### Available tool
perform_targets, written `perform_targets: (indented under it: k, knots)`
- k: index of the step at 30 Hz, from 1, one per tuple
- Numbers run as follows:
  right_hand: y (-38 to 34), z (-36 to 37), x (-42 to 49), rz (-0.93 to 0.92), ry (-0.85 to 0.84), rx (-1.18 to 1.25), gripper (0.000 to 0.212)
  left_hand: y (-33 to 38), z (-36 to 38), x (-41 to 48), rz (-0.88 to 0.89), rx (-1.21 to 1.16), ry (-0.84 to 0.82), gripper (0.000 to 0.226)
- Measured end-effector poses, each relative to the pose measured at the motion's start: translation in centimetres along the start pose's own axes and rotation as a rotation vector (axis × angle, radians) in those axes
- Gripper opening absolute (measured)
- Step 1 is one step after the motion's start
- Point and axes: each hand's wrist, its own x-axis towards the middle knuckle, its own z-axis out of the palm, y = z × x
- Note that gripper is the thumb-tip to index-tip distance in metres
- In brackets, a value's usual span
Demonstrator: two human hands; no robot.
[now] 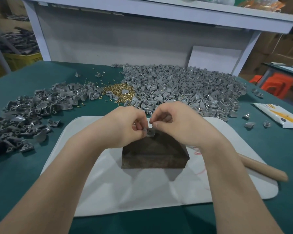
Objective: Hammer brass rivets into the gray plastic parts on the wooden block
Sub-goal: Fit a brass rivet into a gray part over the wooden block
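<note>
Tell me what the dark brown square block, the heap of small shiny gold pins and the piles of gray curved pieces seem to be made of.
Dark brown square block: probably wood, worn and matt, with faint grain on its side.
Small gold pins: metal, likely brass, bright yellow and glinting.
Gray curved pieces: seemingly moulded plastic, an even dull gray in identical shapes.

Left hand (125,125) and right hand (174,122) pinching a gray plastic part (150,132) over the wooden block (154,152) (far edge), brass rivets (119,92) heaped beyond the block

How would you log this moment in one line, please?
left hand: pinches gray part at wooden block's far edge | right hand: pinched above part, contents unclear | wooden handle: lies unheld
</note>
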Motion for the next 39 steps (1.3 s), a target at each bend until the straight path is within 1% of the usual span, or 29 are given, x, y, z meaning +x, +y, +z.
perform_targets:
  k: [4, 6, 8, 14, 16, 19, 21, 22, 26, 29, 30, 33, 36, 39]
  knots:
    - [-0.2, 0.0, -0.1, -0.01, -0.013, -0.082, 0.015, 0.3, 0.0, 0.2, -0.031, -0.052, 0.005, 0.021]
    - [-0.3, 0.2, -0.1, -0.012, -0.015, -0.093, 0.02, 0.3, 0.0, 0.3, -0.05, -0.068, 0.015, 0.025]
    - [-0.4, 0.7, 0.0, -0.015, -0.012, -0.104, 0.026, 0.3, 0.1, 0.3, -0.068, -0.072, 0.024, 0.024]
    - [-0.1, 1.4, 0.4, -0.024, 0.031, -0.07, 0.028, 0.1, 0.2, 0.2, -0.093, -0.075, 0.029, 0.02]
    - [0.1, 1.4, 0.5, -0.017, 0.07, -0.051, 0.028, 0.2, 0.2, 0.2, -0.095, -0.099, 0.064, 0.018]
    - [0.3, 1.1, 0.8, 0.023, 0.187, 0.099, 0.028, 0.5, 0.1, 0.3, -0.089, -0.17, 0.16, 0.012]
    - [0.2, 0.9, 0.9, 0.051, 0.253, 0.199, 0.025, 0.8, 0.1, 0.4, -0.069, -0.185, 0.227, 0.005]
    - [0.1, 0.9, 0.9, 0.062, 0.272, 0.237, 0.024, 1.0, 0.2, 0.5, -0.06, -0.18, 0.264, 0.005]
    - [-0.3, 0.8, 0.8, 0.116, 0.291, 0.392, 0.018, 1.3, 0.5, 0.5, -0.064, -0.179, 0.374, 0.005]
    - [-0.5, 0.6, 0.5, 0.165, 0.264, 0.476, 0.006, 1.4, 0.8, 0.4, -0.067, -0.184, 0.435, 0.006]
    - [-0.5, 0.5, 0.4, 0.18, 0.25, 0.49, 0.006, 1.5, 0.9, 0.4, -0.07, -0.18, 0.45, 0.007]
    - [-0.5, 0.4, 0.3, 0.195, 0.221, 0.478, 0.012, 1.6, 0.8, 0.4, -0.058, -0.143, 0.462, 0.01]
    - [-0.8, 0.2, 0.1, 0.161, 0.22, 0.434, 0.012, 1.8, 0.5, 0.3, -0.021, -0.116, 0.457, 0.012]
    - [-0.7, -0.1, -0.2, 0.138, 0.219, 0.35, 0.014, 1.6, -0.1, 0.1, 0.007, -0.129, 0.362, 0.006]
